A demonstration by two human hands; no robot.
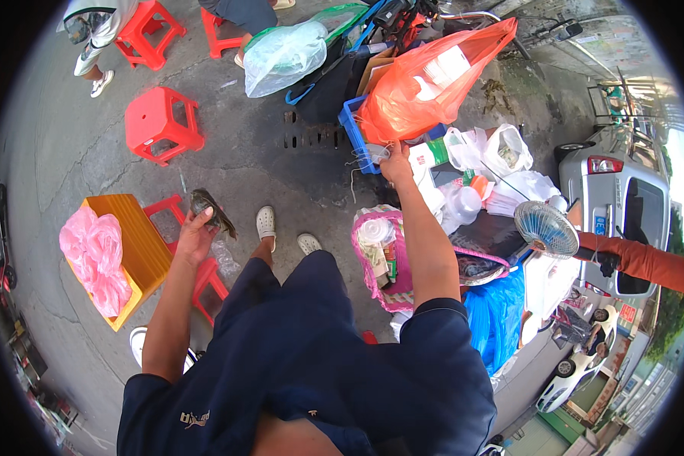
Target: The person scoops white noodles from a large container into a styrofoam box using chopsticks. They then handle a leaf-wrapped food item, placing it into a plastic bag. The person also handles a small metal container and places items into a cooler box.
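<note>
A dark, leaf-wrapped bundle (211,210) is held in my left hand (196,235), with the thumb on top, over the ground at the left. My right hand (396,166) reaches to the near edge of a blue plastic crate (353,132); its fingertips are partly hidden, and whether they grip something there cannot be told. Thin strings hang from the crate beside that hand. An orange plastic bag (399,102) fills the crate. Right of my hand lie a white and green box (429,154) and white plastic bags (507,149). A pink woven basket (370,268) with banknotes and a clear lidded tub stands nearer my body.
Left stand a yellow box (142,228) with pink plastic bags (100,256) and a red plastic stool (154,122). A small fan (546,229) and a blue bag (496,319) are at the right. Other people's legs show at the top; vehicles stand beyond.
</note>
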